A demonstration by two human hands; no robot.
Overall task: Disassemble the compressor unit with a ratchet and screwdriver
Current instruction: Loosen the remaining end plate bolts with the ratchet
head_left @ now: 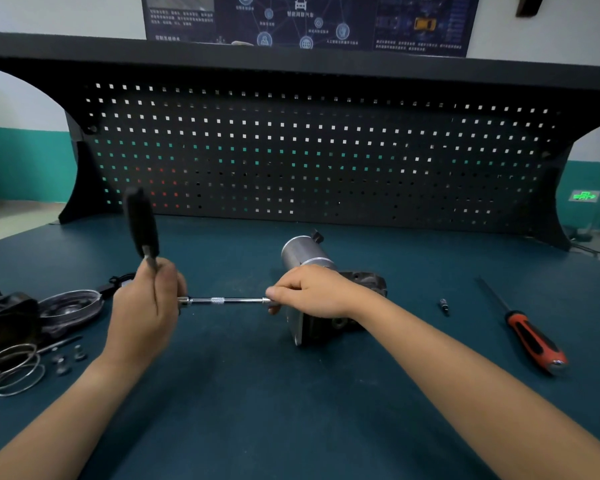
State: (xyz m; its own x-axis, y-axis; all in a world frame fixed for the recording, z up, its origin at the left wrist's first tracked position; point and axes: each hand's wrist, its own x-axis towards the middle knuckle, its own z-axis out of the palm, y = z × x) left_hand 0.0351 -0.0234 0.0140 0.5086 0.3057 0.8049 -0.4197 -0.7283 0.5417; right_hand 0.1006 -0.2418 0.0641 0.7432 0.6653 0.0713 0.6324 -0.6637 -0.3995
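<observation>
left hand [146, 306] fingers curled round ratchet [141, 223], black handle pointing up, right hand [312, 292] pinching chrome extension bar [222, 300], bar running left-right into compressor unit [300, 252], mid-bench [291, 393], silver motor can pointing away, dark housing nearer, screwdriver [530, 337] well right

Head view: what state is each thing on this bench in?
Ratchet: handle up, bar level.
Compressor: lying on bench, bar's tip against it.
Screwdriver: lying untouched.
Left hand: grips ratchet.
Right hand: pinches ratchet's bar end.
Rings: lying loose.
</observation>
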